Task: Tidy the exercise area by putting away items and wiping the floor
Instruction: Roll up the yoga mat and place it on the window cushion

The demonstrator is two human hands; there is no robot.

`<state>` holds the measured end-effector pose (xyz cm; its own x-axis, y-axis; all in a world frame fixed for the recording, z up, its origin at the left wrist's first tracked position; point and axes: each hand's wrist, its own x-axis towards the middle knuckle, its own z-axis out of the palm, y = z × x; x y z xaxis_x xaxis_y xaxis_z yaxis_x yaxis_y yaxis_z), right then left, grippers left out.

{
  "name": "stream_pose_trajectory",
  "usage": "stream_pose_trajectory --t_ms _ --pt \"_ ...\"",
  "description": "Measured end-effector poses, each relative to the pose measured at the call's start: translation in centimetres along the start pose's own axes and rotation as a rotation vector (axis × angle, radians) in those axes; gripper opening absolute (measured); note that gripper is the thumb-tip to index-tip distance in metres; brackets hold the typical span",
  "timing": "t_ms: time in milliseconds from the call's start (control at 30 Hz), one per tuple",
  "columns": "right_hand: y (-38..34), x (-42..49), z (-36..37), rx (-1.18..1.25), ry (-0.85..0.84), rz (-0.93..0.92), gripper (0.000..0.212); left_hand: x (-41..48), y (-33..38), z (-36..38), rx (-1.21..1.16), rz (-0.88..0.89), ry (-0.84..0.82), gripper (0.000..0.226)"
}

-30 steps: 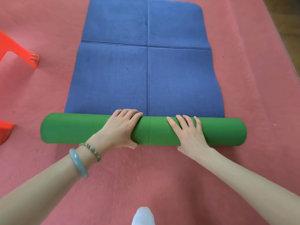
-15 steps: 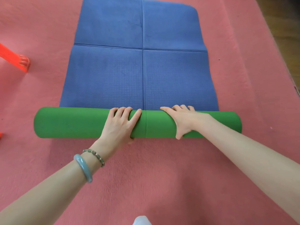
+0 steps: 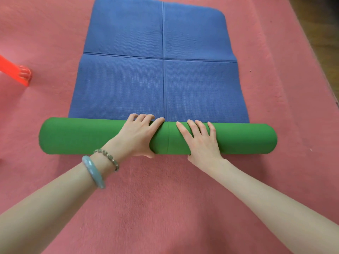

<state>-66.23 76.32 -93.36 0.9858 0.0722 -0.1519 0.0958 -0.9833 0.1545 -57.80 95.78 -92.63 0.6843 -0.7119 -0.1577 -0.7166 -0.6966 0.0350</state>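
Note:
An exercise mat lies on the pink carpet, blue on its upper face (image 3: 143, 74) and green underneath. Its near end is wound into a thick green roll (image 3: 77, 138) lying crosswise in front of me. My left hand (image 3: 137, 136) is cupped over the roll just left of centre, fingers over the top and thumb at the near side. My right hand (image 3: 200, 142) lies flat on the roll just right of centre, fingers spread and pointing away. The flat blue part stretches away from the roll, creased into quarters.
Pink carpet (image 3: 165, 198) covers the floor all round the mat. An orange plastic stool leg (image 3: 16, 72) stands at the left edge. A strip of brown wooden floor (image 3: 319, 30) shows at the top right.
The roll has moved a little further along the blue mat. My right hand went from curled over the top of the roll to lying flat with fingers spread.

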Motion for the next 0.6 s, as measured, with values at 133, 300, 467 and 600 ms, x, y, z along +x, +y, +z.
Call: stream_pose_trajectory --t_ms 133,300,467,600 --pt "0.9 1.8 -1.2 0.014 -0.13 -0.047 0.115 -2.0 0.9 1.4 0.06 0.0 0.249 0.115" --pt "2.3 4.7 -2.5 0.076 -0.294 -0.107 0.117 -1.3 0.8 3.1 0.054 -0.08 0.231 0.117" --pt "3.1 7.0 -3.4 0.11 -0.416 -0.134 0.118 0.9 -0.2 3.2 -0.005 -0.093 0.233 0.114" --pt "2.7 6.9 -4.0 0.094 -0.425 -0.086 0.122 1.2 -0.5 3.0 -0.037 -0.092 0.219 0.112"
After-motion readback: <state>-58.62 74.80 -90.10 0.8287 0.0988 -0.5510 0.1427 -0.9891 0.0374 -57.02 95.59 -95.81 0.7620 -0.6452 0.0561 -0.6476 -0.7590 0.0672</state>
